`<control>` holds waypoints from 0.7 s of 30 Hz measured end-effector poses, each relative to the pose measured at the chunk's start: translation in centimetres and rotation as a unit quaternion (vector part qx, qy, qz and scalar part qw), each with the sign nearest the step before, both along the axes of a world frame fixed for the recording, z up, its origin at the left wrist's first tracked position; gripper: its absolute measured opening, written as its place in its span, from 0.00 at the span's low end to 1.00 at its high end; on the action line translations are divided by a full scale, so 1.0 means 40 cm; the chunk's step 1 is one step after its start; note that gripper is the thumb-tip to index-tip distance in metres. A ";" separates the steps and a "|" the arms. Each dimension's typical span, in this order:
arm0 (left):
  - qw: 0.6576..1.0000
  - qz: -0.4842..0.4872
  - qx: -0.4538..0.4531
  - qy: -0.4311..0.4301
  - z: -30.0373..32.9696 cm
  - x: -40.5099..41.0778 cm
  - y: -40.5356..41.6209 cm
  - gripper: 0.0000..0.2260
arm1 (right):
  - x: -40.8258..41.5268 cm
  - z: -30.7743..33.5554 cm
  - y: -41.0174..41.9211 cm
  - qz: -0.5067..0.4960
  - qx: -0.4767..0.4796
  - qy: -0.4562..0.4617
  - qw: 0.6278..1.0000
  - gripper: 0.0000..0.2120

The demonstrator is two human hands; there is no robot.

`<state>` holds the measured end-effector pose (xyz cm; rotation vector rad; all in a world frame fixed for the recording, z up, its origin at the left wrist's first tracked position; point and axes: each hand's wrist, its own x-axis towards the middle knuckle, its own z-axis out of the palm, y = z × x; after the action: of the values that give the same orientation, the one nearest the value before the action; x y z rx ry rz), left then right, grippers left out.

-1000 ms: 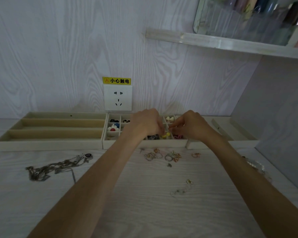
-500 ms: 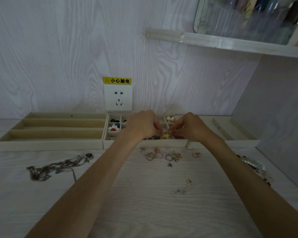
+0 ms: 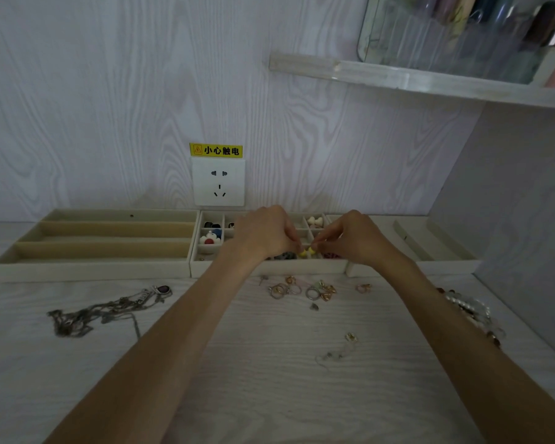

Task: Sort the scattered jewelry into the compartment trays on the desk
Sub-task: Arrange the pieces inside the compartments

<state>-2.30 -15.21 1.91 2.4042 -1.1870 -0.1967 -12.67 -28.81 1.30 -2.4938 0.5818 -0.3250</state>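
A small yellow earring piece (image 3: pixel 307 251) is pinched between my left hand (image 3: pixel 266 233) and my right hand (image 3: pixel 350 237), just above the front row of the gridded compartment tray (image 3: pixel 269 267). That tray holds white, red, blue and black earrings. A long-slot tray (image 3: pixel 87 267) stands to its left. On the desk in front lie several rings (image 3: pixel 302 288), a tangle of silver chains (image 3: pixel 106 310) at the left, a small clear earring (image 3: pixel 340 349) and a bead bracelet (image 3: pixel 468 312) at the right, partly hidden by my right forearm.
A third shallow tray (image 3: pixel 430 248) stands at the back right beside a side wall. A wall socket (image 3: pixel 218 182) with a yellow warning label sits behind the trays. A shelf (image 3: pixel 414 81) with a clear container hangs above right.
Both hands have drawn closer together over the gridded tray, and the yellow piece is now pinched from both sides. Nothing on the desk has moved.
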 end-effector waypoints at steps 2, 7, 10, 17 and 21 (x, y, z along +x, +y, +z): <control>1.000 0.002 -0.014 0.000 0.001 -0.001 0.007 0.09 | -0.004 0.005 0.004 -0.008 -0.001 -0.008 1.000 0.04; 0.988 0.029 -0.137 -0.059 -0.012 -0.014 0.068 0.09 | -0.055 0.028 0.015 0.008 0.021 -0.045 0.999 0.06; 0.979 0.027 -0.196 -0.053 -0.023 -0.032 0.113 0.06 | -0.097 0.031 0.025 0.029 0.039 -0.044 0.998 0.03; 0.985 -0.047 -0.165 0.022 -0.039 -0.049 0.128 0.04 | -0.149 0.008 0.050 0.147 0.025 0.014 0.989 0.05; 0.984 -0.066 -0.159 0.050 -0.047 -0.043 0.129 0.03 | -0.148 -0.013 0.068 0.170 0.019 0.031 0.985 0.06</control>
<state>-4.04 -10.07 0.05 2.0200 -1.2308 -0.1534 -18.59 -26.09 0.77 -2.5168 0.1751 -0.1036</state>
